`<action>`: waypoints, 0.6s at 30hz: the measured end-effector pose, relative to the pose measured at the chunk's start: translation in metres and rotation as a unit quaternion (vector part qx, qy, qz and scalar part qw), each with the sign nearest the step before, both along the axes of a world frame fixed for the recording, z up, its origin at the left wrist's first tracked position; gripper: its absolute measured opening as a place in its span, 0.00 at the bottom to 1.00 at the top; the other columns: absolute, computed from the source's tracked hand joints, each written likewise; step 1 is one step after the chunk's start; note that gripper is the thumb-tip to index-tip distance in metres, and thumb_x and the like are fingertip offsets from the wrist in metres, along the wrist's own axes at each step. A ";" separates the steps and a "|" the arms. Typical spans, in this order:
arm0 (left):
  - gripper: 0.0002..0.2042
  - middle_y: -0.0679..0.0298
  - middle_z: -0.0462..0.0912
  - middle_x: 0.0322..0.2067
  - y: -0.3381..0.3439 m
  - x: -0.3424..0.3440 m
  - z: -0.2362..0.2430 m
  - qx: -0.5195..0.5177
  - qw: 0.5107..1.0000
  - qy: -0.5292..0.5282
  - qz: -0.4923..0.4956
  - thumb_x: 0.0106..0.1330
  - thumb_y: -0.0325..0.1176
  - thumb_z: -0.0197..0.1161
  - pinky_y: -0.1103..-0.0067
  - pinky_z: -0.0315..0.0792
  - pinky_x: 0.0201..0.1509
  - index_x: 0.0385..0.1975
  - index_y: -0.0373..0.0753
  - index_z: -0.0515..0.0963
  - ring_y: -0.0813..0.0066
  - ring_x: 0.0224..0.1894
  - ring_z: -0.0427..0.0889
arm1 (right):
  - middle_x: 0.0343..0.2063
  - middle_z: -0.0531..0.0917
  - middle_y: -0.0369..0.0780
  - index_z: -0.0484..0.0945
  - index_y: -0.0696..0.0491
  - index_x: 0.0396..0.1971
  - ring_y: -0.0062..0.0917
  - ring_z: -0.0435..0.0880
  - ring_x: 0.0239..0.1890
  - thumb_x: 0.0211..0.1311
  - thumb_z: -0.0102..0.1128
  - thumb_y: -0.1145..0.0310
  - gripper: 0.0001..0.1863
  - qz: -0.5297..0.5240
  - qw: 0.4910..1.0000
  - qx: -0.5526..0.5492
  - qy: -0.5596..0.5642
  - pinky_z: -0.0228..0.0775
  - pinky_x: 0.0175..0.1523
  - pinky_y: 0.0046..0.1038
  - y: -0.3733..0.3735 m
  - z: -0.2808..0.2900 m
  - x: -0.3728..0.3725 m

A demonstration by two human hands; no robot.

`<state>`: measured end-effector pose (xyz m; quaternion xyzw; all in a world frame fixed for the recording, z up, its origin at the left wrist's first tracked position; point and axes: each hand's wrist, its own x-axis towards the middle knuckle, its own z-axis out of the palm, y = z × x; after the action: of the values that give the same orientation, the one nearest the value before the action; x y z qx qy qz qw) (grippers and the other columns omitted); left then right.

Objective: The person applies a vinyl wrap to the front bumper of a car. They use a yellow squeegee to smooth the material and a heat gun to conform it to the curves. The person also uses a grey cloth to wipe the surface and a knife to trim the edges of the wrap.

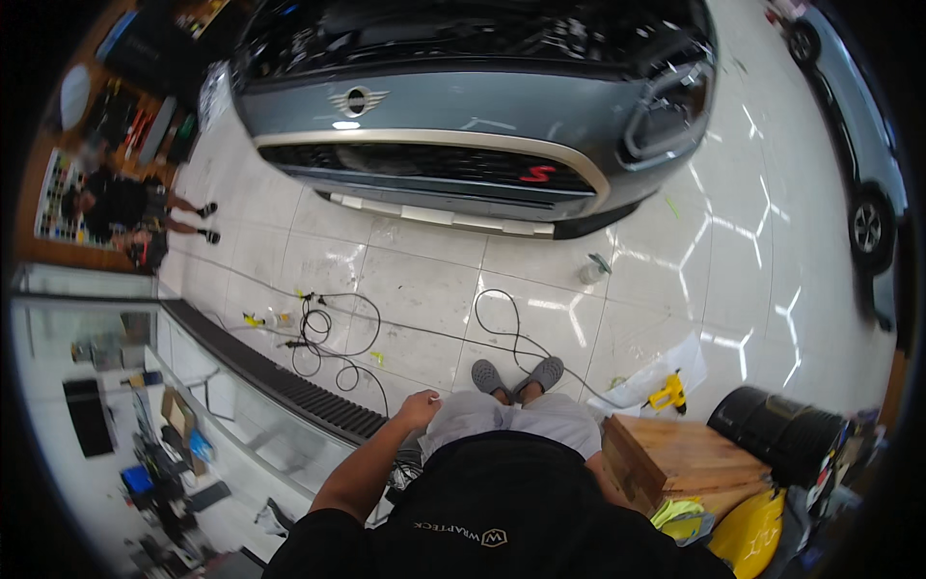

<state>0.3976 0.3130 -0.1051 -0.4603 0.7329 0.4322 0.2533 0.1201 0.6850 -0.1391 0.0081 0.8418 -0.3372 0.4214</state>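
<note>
My left hand [418,410] hangs beside the left leg of my light grey shorts [473,413], its fingers curled. A small pale spot shows at the fingertips, but I cannot make out what it is. Part of my right arm [617,485] runs down beside a wooden box [694,454]; the right hand itself is hidden. Ahead stands a grey-blue car [424,106] with its engine bay uncovered and a light trim line round the dark grille [405,162]. My feet, in grey clogs [489,376], are on the tiled floor facing it.
A yellow heat gun [667,393] lies on a white sheet [680,362] near a black drum [776,429]. Black cables [323,328] loop over the floor. A clear bottle [595,268] stands near the bumper. Another person [125,203] is at the far left; a second car [849,125] is right.
</note>
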 end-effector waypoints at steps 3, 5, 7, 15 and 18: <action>0.20 0.49 0.82 0.44 0.002 0.031 -0.010 0.006 0.998 -0.004 0.059 0.65 0.46 0.54 0.65 0.72 0.55 0.45 0.35 0.79 0.49 0.49 0.79 | 0.31 0.82 0.52 0.77 0.62 0.32 0.47 0.82 0.36 0.55 0.55 0.71 0.09 0.093 0.995 0.020 0.014 0.73 0.45 0.41 -0.029 0.004 0.003; 0.21 0.49 0.83 0.43 0.008 0.072 -0.026 0.006 0.994 0.006 0.106 0.64 0.46 0.56 0.67 0.73 0.53 0.47 0.36 0.78 0.52 0.48 0.81 | 0.31 0.82 0.52 0.77 0.61 0.33 0.47 0.82 0.36 0.56 0.55 0.71 0.09 0.161 0.986 0.039 0.027 0.73 0.45 0.41 -0.049 0.013 0.011; 0.21 0.49 0.83 0.42 0.025 0.117 -0.040 0.001 0.985 0.010 0.169 0.64 0.45 0.58 0.68 0.73 0.52 0.48 0.36 0.78 0.54 0.47 0.82 | 0.31 0.82 0.51 0.77 0.61 0.33 0.47 0.82 0.36 0.56 0.56 0.71 0.09 0.242 0.968 0.055 0.041 0.73 0.45 0.41 -0.077 0.020 0.010; 0.18 0.50 0.84 0.36 0.056 0.221 -0.079 0.051 0.935 0.020 0.351 0.63 0.43 0.60 0.69 0.75 0.46 0.42 0.33 0.80 0.55 0.40 0.83 | 0.31 0.82 0.51 0.77 0.61 0.33 0.46 0.82 0.36 0.56 0.56 0.70 0.09 0.371 0.921 0.082 0.082 0.74 0.45 0.42 -0.145 0.054 0.006; 0.17 0.49 0.84 0.36 0.069 0.220 -0.083 0.008 0.951 0.018 0.307 0.63 0.43 0.60 0.67 0.74 0.46 0.41 0.34 0.80 0.53 0.41 0.83 | 0.31 0.82 0.51 0.77 0.61 0.33 0.46 0.82 0.36 0.56 0.56 0.70 0.10 0.418 0.900 0.081 0.094 0.74 0.44 0.42 -0.157 0.064 -0.002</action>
<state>0.6172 0.3818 -0.1882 -0.6531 0.5571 0.5033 0.0982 0.1177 0.5277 -0.0753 -0.3420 0.8278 -0.0595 0.4408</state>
